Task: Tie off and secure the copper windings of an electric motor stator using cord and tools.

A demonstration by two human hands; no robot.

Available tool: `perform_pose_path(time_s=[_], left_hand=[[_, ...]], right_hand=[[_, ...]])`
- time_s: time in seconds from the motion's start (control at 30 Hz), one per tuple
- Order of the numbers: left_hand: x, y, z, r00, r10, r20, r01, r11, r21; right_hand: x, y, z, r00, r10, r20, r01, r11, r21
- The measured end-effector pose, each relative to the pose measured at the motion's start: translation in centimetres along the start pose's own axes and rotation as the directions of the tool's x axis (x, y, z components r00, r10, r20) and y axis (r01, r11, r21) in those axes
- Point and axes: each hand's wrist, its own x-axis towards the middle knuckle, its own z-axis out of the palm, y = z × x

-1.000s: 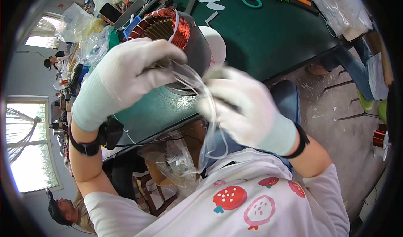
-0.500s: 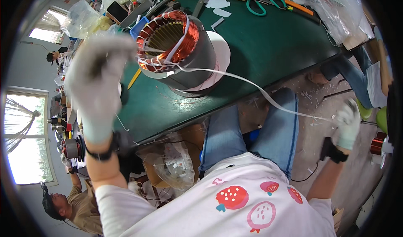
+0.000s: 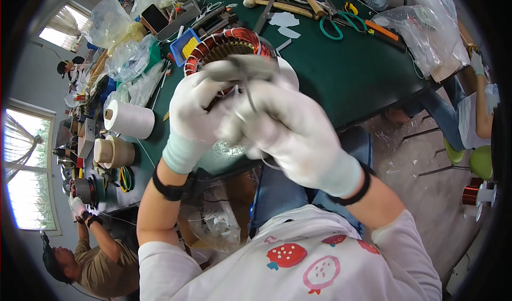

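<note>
As the gloved left hand [image 3: 200,101] and right hand [image 3: 293,125] overlap on the near side of a copper-wound stator [image 3: 226,46] on the green table [image 3: 362,82], their fingers curl, blurred; I cannot tell what they grasp. A pale strand [image 3: 271,165] loops nearer.

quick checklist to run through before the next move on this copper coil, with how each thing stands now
1. Hands covered: ok, the left hand and right hand are both white-gloved.
2. Coil in full view: not ok, the hands hide the near side of the copper coil.
3. Pale cord free of tangles: cannot tell, only a loop shows below the right hand.
4. Firm finger grip: cannot tell, the fingertips are blurred and overlapping.
5. Green-handled scissors away from the hands: ok, they lie farther back on the green tabletop.
</note>
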Motion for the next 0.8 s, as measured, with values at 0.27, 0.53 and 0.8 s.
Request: perform_pose_path(time_s=[0.27, 0.53, 0.8], left_hand=[[-0.2, -0.8, 2.6, 0.968, 0.128, -0.215, -0.118, 0.991, 0.057], [-1.2, -1.3, 1.4, 0.983, 0.157, -0.098, -0.143, 0.98, 0.137], [0.2, 1.4, 2.2, 0.978, -0.204, -0.044, 0.206, 0.978, 0.029]], right_hand=[[0.8, 0.0, 1.8, 0.998, 0.066, -0.005, -0.047, 0.76, 0.649], [2.4, 5.0, -3.8, 0.908, -0.359, 0.216, 0.418, 0.806, -0.418], [2.3, 7.5, -3.5, 0.849, -0.517, 0.111, 0.511, 0.75, -0.42]])
